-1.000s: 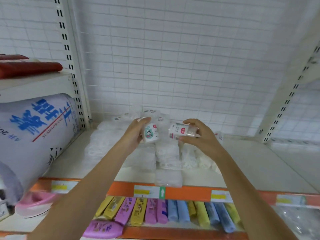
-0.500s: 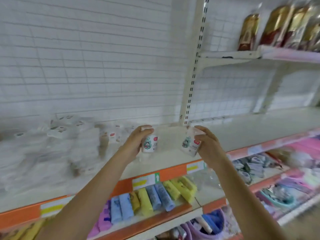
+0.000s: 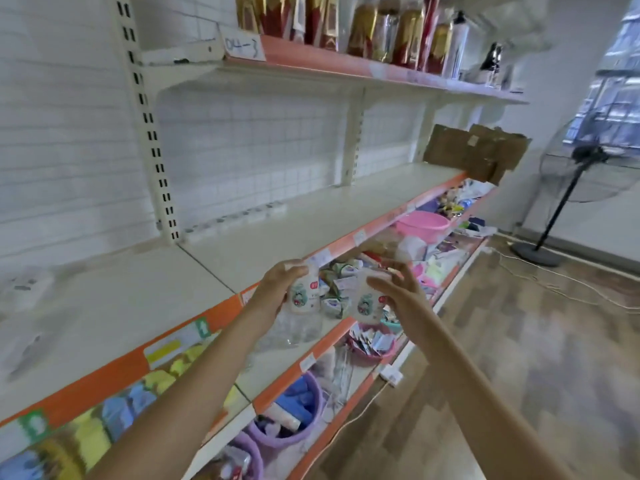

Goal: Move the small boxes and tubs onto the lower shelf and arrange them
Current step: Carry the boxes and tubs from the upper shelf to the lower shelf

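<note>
Left hand (image 3: 277,289): fingers curled round one small white tub (image 3: 304,295). Right hand (image 3: 398,299): gripping second white tub (image 3: 367,301). Both tubs held upright, side by side, in front of white shelf's (image 3: 311,223) orange edge

Both forearms are bare to the frame's bottom edge, and the left hand (image 3: 277,289) and right hand (image 3: 401,299) are ungloved.
</note>
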The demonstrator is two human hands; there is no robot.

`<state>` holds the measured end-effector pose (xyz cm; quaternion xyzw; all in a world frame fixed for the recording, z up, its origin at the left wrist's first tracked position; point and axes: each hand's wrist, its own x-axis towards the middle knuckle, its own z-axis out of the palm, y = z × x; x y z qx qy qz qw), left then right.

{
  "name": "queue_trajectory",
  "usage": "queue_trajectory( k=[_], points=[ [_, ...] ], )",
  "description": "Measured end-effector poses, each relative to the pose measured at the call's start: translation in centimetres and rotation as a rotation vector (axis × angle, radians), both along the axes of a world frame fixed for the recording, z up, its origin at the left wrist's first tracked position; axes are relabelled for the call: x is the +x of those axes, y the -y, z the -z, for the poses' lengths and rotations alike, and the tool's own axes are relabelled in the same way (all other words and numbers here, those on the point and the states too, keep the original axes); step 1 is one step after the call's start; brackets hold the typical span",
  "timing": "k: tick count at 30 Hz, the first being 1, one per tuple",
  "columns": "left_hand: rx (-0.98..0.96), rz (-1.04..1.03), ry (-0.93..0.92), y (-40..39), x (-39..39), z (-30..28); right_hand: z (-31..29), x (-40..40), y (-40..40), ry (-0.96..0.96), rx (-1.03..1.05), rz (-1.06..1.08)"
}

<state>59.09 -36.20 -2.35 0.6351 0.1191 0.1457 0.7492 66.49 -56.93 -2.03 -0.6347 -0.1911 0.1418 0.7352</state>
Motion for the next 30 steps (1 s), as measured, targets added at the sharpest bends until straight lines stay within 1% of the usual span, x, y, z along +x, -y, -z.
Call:
queue_trajectory(
  k=[5,10,17,20,24,30],
  points=[
    [0.078,0.068,-0.051,1.4,7.5,1.3,0.9,5.3,2.8,0.007,-0.053,0.098],
    [0.162,0.121,-0.052,1.7,15.9,1.0,1.2,13.3,3.4,0.029,-0.061,0.158],
    [0.196,0.114,-0.008,-0.8,28.9,-0.6,-1.1,26.1,1.1,0.092,-0.110,0.110],
    [0.199,0.074,-0.018,-2.9,33.0,-1.2,-1.9,31.0,-0.8,0.102,-0.127,0.096],
    [0.227,-0.016,-0.074,-6.2,36.8,-0.9,-1.8,36.6,-4.1,0.124,-0.180,0.049],
    [0.302,-0.200,-0.131,-11.9,40.8,-0.5,-1.6,44.5,-11.4,0.113,-0.185,-0.124]
  ],
)
